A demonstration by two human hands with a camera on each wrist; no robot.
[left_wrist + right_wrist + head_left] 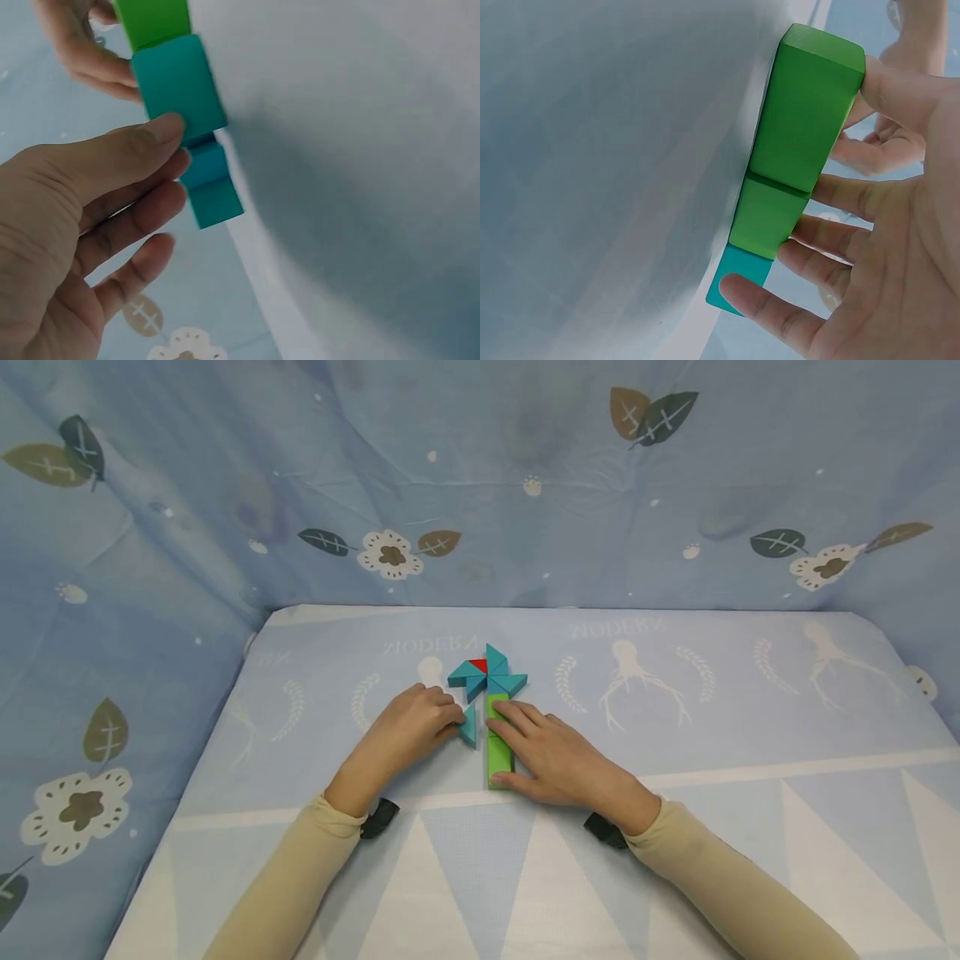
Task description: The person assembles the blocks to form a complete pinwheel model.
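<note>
My left hand (414, 725) pinches a teal triangular block (469, 729) between thumb and fingers. The piece stands just left of a straight column of green blocks (498, 764) on the table. Along that column lies my right hand (553, 755), its fingers fairly straight and touching the blocks; the thumb is by the near end, and one fingertip rests on a teal block (735, 281) past the green ones. Beyond the column's far end sits a pinwheel shape of teal triangular blocks (512, 683) with one red triangular block (479, 666). My fingers partly cover the held block.
A pale blue and white patterned cloth (735, 710) covers the table. Blue floral curtains (510, 527) stand behind it and at the left side. Dark wrist devices (380, 818) sit under both wrists.
</note>
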